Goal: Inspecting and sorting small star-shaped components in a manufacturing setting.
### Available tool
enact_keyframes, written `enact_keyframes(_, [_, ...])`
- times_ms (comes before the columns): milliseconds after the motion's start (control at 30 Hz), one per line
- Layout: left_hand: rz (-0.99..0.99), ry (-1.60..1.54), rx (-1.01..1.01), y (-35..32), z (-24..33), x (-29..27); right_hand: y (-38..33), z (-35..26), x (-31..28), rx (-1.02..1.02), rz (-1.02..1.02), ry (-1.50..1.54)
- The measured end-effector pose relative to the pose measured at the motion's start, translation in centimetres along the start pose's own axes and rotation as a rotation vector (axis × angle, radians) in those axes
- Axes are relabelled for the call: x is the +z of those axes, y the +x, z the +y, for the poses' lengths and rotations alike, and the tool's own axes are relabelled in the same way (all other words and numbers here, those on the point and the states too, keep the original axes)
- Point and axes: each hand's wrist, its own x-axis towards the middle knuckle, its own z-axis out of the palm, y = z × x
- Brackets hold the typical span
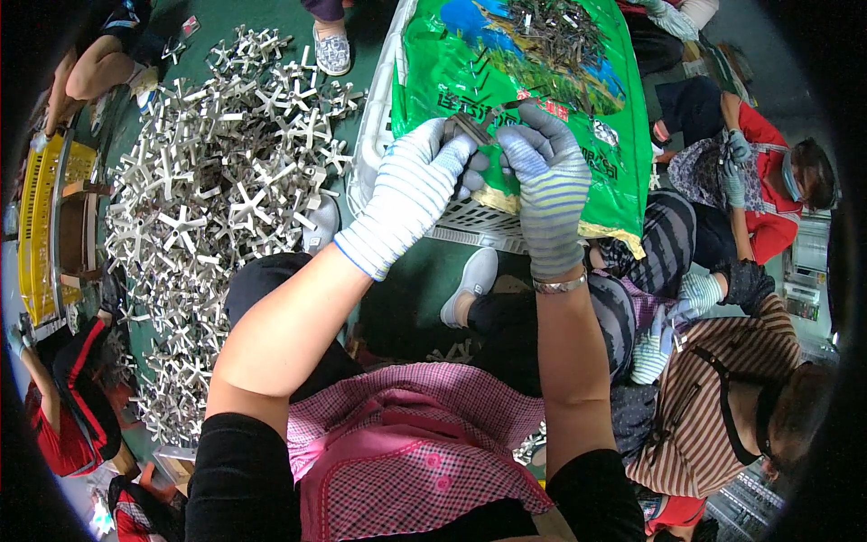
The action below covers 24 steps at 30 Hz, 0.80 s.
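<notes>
Head view: we pinch a small metal strip piece (477, 125) between both gloved hands, left hand (411, 194) and right hand (546, 185) closed on it, its long axis slanting across the green sack (542, 72) just above our fingertips.

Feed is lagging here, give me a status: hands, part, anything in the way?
Left hand and right hand gloved, both gripping a small metal piece. Green sack right behind. Nothing between them.

A workshop floor: gloved workers sit around heaped metal crosses (217, 190).
</notes>
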Motion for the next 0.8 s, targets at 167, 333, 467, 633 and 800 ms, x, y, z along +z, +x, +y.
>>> enact_keyframes(167, [-0.043,0.142,0.135,-0.2,-0.4,-0.5,-0.2,-0.2,0.6,0.016,0.033,0.047])
enact_keyframes(333, [0.082,0.077,0.26,-0.9,0.0,0.6,-0.4,0.0,0.3,0.036,0.033,0.132])
enact_keyframes(467, [0.064,0.125,0.263,-0.9,-0.1,0.5,0.0,0.0,0.2,0.05,0.03,0.21])
enact_keyframes(633, [0.056,0.284,0.391,-0.9,-1.0,0.3,0.1,0.1,0.0,0.02,-0.027,0.244])
enact_keyframes(800, [0.035,0.373,0.327,-1.5,-0.4,0.3,0.3,-0.3,-0.1,0.024,-0.002,0.247])
